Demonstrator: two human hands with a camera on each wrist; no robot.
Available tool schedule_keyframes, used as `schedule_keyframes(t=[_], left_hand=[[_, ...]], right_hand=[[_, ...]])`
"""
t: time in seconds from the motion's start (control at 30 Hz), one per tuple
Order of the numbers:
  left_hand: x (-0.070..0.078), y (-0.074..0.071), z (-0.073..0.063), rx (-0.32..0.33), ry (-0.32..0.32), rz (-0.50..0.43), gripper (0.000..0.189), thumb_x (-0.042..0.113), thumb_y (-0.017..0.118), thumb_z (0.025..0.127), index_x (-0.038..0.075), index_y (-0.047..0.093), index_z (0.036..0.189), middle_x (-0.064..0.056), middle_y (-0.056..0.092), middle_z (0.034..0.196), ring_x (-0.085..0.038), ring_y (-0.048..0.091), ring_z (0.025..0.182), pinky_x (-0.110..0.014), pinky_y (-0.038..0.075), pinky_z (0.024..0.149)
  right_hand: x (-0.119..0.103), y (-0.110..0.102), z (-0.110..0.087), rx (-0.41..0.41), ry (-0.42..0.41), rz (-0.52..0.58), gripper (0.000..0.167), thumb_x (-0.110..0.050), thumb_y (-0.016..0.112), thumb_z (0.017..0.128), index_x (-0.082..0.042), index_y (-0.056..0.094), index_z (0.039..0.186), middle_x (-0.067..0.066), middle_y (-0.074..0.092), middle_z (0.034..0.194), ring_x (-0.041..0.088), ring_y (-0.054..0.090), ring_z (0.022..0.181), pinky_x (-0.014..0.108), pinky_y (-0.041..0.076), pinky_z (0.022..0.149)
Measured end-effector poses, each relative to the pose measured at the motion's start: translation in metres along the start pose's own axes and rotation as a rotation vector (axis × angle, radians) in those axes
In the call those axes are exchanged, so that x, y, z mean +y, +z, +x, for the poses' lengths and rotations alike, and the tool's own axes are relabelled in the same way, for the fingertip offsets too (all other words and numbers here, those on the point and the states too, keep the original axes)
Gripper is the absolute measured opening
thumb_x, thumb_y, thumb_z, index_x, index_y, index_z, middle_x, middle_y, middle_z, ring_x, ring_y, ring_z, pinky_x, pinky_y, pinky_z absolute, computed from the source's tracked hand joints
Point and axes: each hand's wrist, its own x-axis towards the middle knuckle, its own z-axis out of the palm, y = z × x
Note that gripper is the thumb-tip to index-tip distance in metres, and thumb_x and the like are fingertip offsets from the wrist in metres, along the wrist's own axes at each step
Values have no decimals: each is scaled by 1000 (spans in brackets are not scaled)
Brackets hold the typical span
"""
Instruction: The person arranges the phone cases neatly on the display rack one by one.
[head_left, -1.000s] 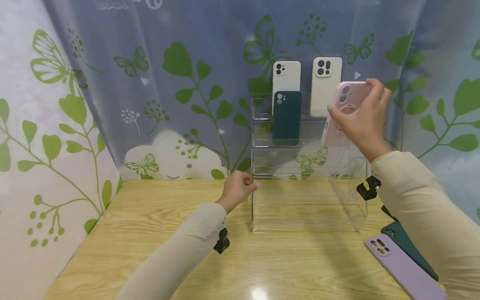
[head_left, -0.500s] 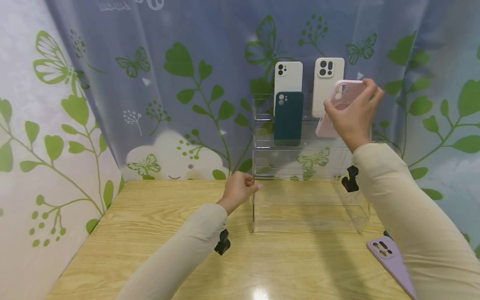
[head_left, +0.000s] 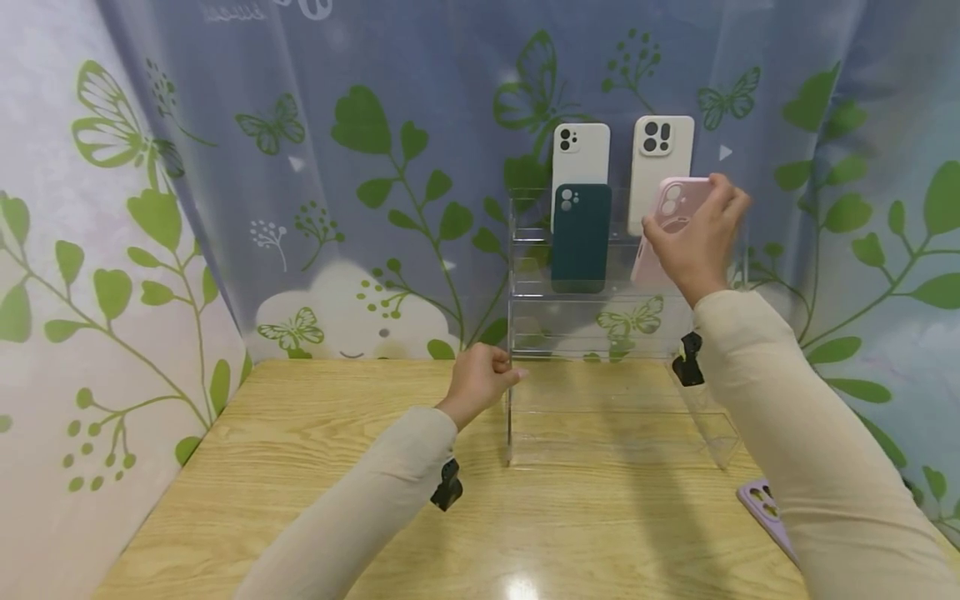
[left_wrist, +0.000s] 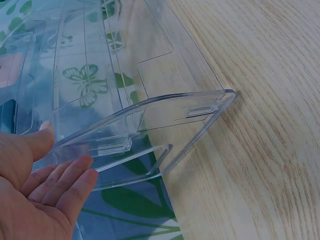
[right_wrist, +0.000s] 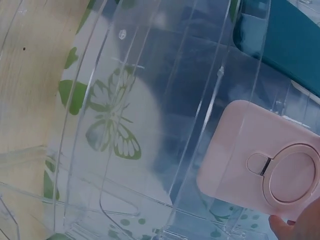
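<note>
My right hand (head_left: 705, 242) grips a pink phone case (right_wrist: 235, 160) by its sides. The case has a ring on its back, and its lower end is at the second tier of a clear acrylic display rack (left_wrist: 165, 97), right of a teal phone case (head_left: 581, 237). On the top tier stand a white phone case (head_left: 582, 158) and a cream phone case (head_left: 663, 175), the latter partly hidden by the pink one. My left hand (head_left: 477, 383) holds the rack's left side panel, thumb and fingers on either side of its edge.
A lilac phone case (head_left: 768, 512) lies on the wooden table (head_left: 337, 417) at the right, mostly covered by my right sleeve (head_left: 810, 433). A patterned curtain (head_left: 420, 183) hangs close behind the rack.
My right hand has moved left with the pink case, then slightly down toward the second tier. My right forearm now covers more of the lilac case. The left hand keeps its hold.
</note>
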Motion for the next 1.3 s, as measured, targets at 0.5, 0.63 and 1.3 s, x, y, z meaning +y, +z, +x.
schedule_keyframes(t=[0.5,0.63,1.3], left_hand=[[6,1,-1,6,-40,34,32,19,74,86,-3,70,109,-17,71,103,-24,68,94,-40,54,86],[6,0,-1,0,-35,21,24,19,73,86,-1,67,75,-5,63,66,-11,54,57,-24,47,57],[4,0,-1,0,-27,15,56,21,73,87,14,25,59,5,19,52,-8,16,47,-23,15,48]], right_hand=[[8,12,-7,-52,-27,-38,81,-30,66,86,-13,19,150,20,24,142,36,30,128,50,35,104],[11,17,-13,-83,-30,-46,76,-25,63,87,-9,20,148,23,24,140,40,29,128,54,33,104],[16,24,-24,-175,55,-46,92,-18,71,84,-12,11,153,21,16,147,40,22,132,57,31,104]])
